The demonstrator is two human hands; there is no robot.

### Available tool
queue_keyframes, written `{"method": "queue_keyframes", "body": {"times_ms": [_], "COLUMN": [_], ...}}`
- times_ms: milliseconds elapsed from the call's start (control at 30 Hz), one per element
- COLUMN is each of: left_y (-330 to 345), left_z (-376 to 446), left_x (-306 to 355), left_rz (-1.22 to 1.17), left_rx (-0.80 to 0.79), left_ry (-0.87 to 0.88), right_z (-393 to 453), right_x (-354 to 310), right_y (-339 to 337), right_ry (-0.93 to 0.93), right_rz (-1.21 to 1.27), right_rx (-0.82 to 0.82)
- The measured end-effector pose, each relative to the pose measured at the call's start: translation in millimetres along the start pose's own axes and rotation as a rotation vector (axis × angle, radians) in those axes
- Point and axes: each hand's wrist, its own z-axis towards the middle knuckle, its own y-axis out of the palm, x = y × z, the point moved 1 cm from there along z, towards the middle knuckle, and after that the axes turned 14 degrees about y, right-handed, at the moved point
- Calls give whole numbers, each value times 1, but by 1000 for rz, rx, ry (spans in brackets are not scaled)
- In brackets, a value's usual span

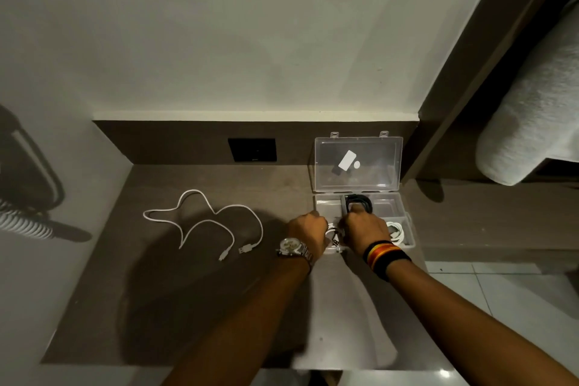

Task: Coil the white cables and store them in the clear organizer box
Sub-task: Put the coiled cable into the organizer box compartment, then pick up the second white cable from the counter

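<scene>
Both hands, left hand (308,229) and right hand (365,227), pinch a coiled white cable (332,232) over the clear organizer box (407,222), lower centre-right of frame.

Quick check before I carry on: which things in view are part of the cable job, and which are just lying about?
Job:
clear organizer box, lid open
loose white cable on the desk
coiled white cable in the box
left hand and right hand, both at the box

Lying about:
black cable in the box
wall socket
grey towel
</scene>
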Motion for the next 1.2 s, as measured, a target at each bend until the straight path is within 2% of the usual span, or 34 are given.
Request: {"method": "queue_keyframes", "body": {"times_ms": [67, 133, 200, 300, 333, 400, 500, 567, 667, 733, 833, 933, 1000, 1067, 1133, 1200], "left_y": [-8, -10, -11, -3, 2, 13, 20, 15, -11, -42, -104, -161, -196, -223, -240, -247], "left_z": [-20, -48, -74, -107, -115, -126, -132, -138, -152, -164, -182, -198, -206, -213, -215, -213], "left_x": [-6, -24, -48, -81, -87, -93, -93, -87, -86, -88, -92, -111, -122, -130, -134, -133], "left_rz": [-109, -185, -66, 169, 222, 325, 413, 269, -109, -502, -1298, -1853, -2025, -2068, -1932, -1708], "left_rx": [214, 409, 381, 139, 108, 107, 196, 208, 175, 223, 398, 522, 616, 697, 745, 739], "left_ry": [40, -21, -126, -268, -277, -227, -108, -86, -150, -204, -342, -270, -190, -71, -36, -58], "right_z": [-7, -18, -30, -53, -60, -71, -77, -78, -83, -93, -108, -124, -138, -157, -179, -202], "right_x": [4, 4, -5, -41, -55, -84, -116, -126, -135, -141, -150, -160, -165, -171, -177, -177], "right_y": [-2, -3, -4, -5, -3, 6, 31, 40, 37, 25, -7, -46, -68, -83, -93, -102], "right_ry": [31, 23, -25, -181, -233, -322, -391, -368, -339, -329, -277, -220, -228, -275, -328, -414], "right_rz": [90, 170, 245, 347, 367, 398, 397, 465, 594, 728, 1200, 1546, 1640, 1558, 1287, 914], "right_rx": [23, 80, 146, 215, 219, 215, 176, 95, -39, -99, -237, -316, -319, -301, -256, -137]}}
